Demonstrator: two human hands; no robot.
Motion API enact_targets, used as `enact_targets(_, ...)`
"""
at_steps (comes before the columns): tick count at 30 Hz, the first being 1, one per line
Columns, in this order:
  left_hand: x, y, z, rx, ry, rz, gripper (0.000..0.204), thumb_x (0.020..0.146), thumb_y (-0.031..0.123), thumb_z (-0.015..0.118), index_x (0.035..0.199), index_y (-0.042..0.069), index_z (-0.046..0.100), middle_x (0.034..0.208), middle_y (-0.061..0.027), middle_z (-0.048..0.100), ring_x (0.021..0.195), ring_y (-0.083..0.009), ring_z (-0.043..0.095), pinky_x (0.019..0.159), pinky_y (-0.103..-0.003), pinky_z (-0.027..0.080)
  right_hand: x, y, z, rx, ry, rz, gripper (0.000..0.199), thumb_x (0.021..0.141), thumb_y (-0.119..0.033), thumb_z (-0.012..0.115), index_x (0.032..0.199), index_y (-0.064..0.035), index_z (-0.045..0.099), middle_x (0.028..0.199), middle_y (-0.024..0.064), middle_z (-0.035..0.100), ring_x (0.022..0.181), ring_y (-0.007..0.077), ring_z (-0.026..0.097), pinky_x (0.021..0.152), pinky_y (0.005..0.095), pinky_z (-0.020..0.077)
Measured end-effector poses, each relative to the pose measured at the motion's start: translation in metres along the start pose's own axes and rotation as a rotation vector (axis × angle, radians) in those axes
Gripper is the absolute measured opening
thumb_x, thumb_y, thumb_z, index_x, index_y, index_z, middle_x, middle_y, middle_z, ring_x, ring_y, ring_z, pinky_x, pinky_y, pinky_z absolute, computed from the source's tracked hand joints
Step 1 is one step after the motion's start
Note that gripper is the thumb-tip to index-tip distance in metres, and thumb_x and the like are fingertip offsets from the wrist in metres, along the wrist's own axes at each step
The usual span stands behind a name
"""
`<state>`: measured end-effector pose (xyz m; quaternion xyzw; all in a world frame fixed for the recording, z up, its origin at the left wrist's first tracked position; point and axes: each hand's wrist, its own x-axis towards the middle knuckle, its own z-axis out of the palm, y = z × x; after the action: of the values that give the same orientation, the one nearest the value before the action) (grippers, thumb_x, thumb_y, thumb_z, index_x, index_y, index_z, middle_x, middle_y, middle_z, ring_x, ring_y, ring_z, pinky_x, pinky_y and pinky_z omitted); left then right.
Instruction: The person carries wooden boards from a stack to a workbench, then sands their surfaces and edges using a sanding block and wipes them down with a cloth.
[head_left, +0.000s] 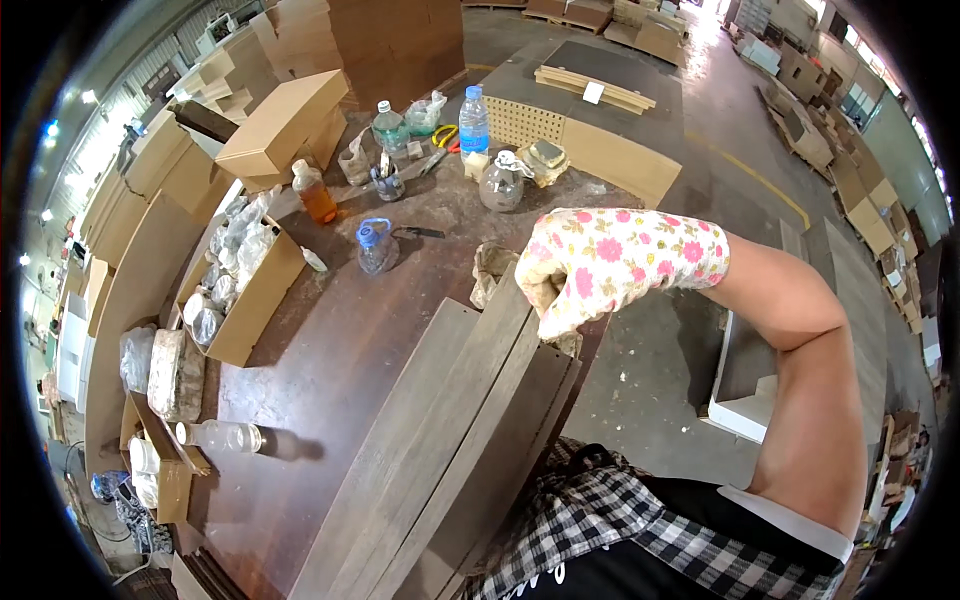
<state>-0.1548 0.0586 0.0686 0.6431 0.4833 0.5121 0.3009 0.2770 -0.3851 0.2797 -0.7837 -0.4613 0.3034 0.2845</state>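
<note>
My right hand point(625, 262), in a white glove with pink flowers, is at the far end of a stack of long grey-brown wooden boards point(440, 440). Its fingers curl down over the board ends, and what they close on is hidden under the glove. A crumpled beige cloth or paper piece point(492, 272) lies just left of the hand, beside the boards. My left hand is out of view. The boards rest lengthwise along the near right edge of a dark reddish-brown table point(310, 410).
Bottles stand at the far side, including a blue-capped water bottle point(474, 122) and one with amber liquid point(315, 192). Cut plastic containers, orange-yellow pliers point(447, 138) and a knife point(418, 232) lie nearby. Cardboard boxes point(255, 300) line the left. A clear jar point(222, 436) lies there.
</note>
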Motion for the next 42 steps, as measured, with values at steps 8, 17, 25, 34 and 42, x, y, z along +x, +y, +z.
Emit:
enact_targets(8,0.0,-0.004,-0.002,-0.008,-0.003,-0.001,0.069,0.086,0.058,0.044,0.125,0.001,0.048,0.113,-0.0161,0.059,0.104,-0.0301,0.056,0.093,-0.045,0.043,0.0,0.007,-0.003,-0.056,0.057,-0.01,0.012,0.07,-0.011,0.067,0.066,-0.0013,0.062,0.054,0.003,0.056,0.047,0.0095,0.051,0.043,0.0253,0.0384)
enact_targets(17,0.0,-0.008,-0.007,-0.016,0.002,-0.001,0.069,0.086,0.058,0.044,0.124,0.001,0.048,0.112,-0.0162,0.059,0.103,-0.0297,0.057,0.092,-0.045,0.043,0.0,-0.003,-0.001,-0.043,-0.002,-0.043,0.011,0.072,-0.01,0.066,0.066,-0.0006,0.062,0.056,0.0042,0.058,0.049,0.0083,0.054,0.043,0.0245,0.0399)
enact_targets(25,0.0,-0.014,-0.024,-0.029,0.02,-0.002,0.068,0.086,0.057,0.043,0.123,0.0,0.049,0.111,-0.0162,0.059,0.102,-0.0294,0.057,0.092,-0.045,0.044,0.006,-0.013,0.005,-0.04,0.026,-0.019,0.016,0.07,-0.012,0.067,0.066,0.0027,0.061,0.054,0.0054,0.056,0.049,0.0102,0.053,0.046,0.0265,0.0414)
enact_targets(34,-0.003,-0.016,-0.042,-0.059,0.045,0.022,0.068,0.086,0.057,0.043,0.123,0.0,0.049,0.11,-0.0162,0.06,0.101,-0.029,0.057,0.091,-0.045,0.045,0.044,-0.054,0.028,-0.058,-0.154,0.116,0.019,0.074,-0.013,0.066,0.063,0.0002,0.058,0.057,0.0069,0.058,0.056,0.0136,0.059,0.053,0.0288,0.045)
enact_targets(42,-0.002,-0.017,-0.054,-0.063,0.065,0.02,0.067,0.087,0.057,0.042,0.122,0.0,0.05,0.109,-0.0162,0.06,0.1,-0.0287,0.058,0.09,-0.045,0.046,0.055,-0.059,0.031,-0.277,-0.243,0.015,0.02,0.077,-0.014,0.063,0.061,-0.0027,0.058,0.053,0.0041,0.059,0.049,0.0124,0.057,0.047,0.0268,0.0442)
